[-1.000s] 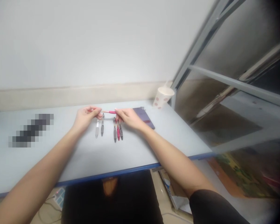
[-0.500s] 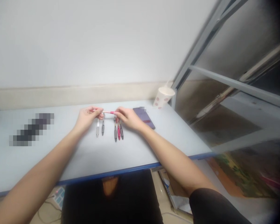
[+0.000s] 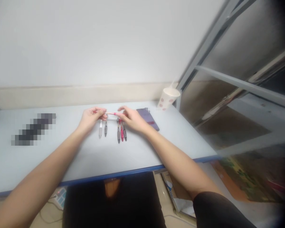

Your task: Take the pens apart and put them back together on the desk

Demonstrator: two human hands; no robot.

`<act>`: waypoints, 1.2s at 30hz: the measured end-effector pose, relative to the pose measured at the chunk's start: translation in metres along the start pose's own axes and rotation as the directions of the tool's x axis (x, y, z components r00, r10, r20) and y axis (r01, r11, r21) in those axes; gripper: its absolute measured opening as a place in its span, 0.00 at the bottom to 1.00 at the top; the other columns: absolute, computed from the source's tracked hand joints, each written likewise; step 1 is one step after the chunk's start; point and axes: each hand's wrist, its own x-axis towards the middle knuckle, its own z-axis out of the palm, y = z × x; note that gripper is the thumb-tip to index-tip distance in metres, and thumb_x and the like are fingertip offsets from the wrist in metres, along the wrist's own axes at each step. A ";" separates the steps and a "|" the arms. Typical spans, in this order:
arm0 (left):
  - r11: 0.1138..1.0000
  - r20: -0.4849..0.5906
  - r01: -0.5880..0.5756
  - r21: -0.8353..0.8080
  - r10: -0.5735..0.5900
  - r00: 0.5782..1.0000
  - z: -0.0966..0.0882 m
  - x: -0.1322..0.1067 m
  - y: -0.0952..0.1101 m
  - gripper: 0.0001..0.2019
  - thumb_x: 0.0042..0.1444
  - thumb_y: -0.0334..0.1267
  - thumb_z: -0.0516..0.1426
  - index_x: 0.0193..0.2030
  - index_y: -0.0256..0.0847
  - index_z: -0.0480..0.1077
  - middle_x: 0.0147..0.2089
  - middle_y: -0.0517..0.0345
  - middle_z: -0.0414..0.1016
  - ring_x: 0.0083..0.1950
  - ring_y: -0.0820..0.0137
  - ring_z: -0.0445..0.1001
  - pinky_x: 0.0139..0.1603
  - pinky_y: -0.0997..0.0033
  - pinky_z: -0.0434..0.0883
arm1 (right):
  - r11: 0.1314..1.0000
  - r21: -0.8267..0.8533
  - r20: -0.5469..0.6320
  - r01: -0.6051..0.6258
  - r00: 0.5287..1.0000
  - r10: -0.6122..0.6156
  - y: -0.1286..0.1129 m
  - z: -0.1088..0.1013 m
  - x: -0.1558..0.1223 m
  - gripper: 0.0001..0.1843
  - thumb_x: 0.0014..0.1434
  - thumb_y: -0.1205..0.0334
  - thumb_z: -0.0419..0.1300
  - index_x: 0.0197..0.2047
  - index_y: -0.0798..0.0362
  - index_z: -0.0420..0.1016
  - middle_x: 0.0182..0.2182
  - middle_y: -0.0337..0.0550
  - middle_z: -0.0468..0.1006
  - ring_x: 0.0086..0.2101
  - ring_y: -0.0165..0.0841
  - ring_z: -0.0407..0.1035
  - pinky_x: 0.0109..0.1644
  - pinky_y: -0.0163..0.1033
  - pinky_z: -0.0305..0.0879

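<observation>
Both my hands hold one pink pen level above the pale table. My left hand pinches its left end and my right hand pinches its right end. Below the hands lie several pens in a row: a white pen and a grey pen on the left, then a dark pen, a red pen and another dark pen on the right.
A dark purple phone lies just right of my right hand. A paper cup with red dots stands at the table's far right corner beside a metal frame. A blurred-out dark object rests at the left.
My hands have drawn slightly closer together along the pink pen. The view has shifted a little; the pens on the table have not moved.
</observation>
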 end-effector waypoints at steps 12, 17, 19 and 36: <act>0.998 0.078 0.025 0.064 -0.030 0.997 -0.003 0.000 0.009 0.26 0.42 0.57 0.75 0.35 0.36 0.77 0.31 0.48 0.85 0.34 0.61 0.84 0.48 0.58 0.79 | 0.985 -0.130 0.178 0.110 0.980 -0.086 0.005 -0.014 0.001 0.21 0.73 0.48 0.53 0.31 0.51 0.66 0.25 0.35 0.65 0.27 0.30 0.57 0.34 0.37 0.53; 0.996 0.102 -0.032 0.086 0.023 0.995 -0.006 -0.003 0.016 0.23 0.46 0.57 0.74 0.34 0.38 0.78 0.31 0.49 0.84 0.34 0.61 0.83 0.48 0.58 0.79 | 0.983 -0.161 0.209 0.082 0.977 -0.048 -0.003 -0.012 -0.003 0.25 0.75 0.44 0.49 0.32 0.51 0.68 0.25 0.36 0.68 0.27 0.31 0.60 0.35 0.38 0.54; 0.992 0.098 -0.056 0.116 0.045 0.994 -0.008 -0.004 0.018 0.22 0.48 0.57 0.73 0.33 0.38 0.78 0.30 0.49 0.84 0.34 0.60 0.83 0.48 0.58 0.79 | 0.985 -0.165 0.230 0.057 0.973 -0.018 -0.007 -0.009 -0.005 0.27 0.75 0.42 0.48 0.31 0.51 0.68 0.24 0.37 0.68 0.26 0.30 0.60 0.34 0.38 0.53; 0.979 0.056 -0.012 -0.202 0.024 0.998 0.007 -0.006 0.013 0.25 0.49 0.39 0.72 0.49 0.41 0.66 0.36 0.57 0.83 0.33 0.72 0.80 0.47 0.68 0.76 | 0.878 0.473 0.144 -0.079 0.990 0.011 -0.007 0.013 -0.001 0.16 0.70 0.49 0.60 0.53 0.50 0.76 0.36 0.40 0.81 0.27 0.28 0.64 0.34 0.35 0.65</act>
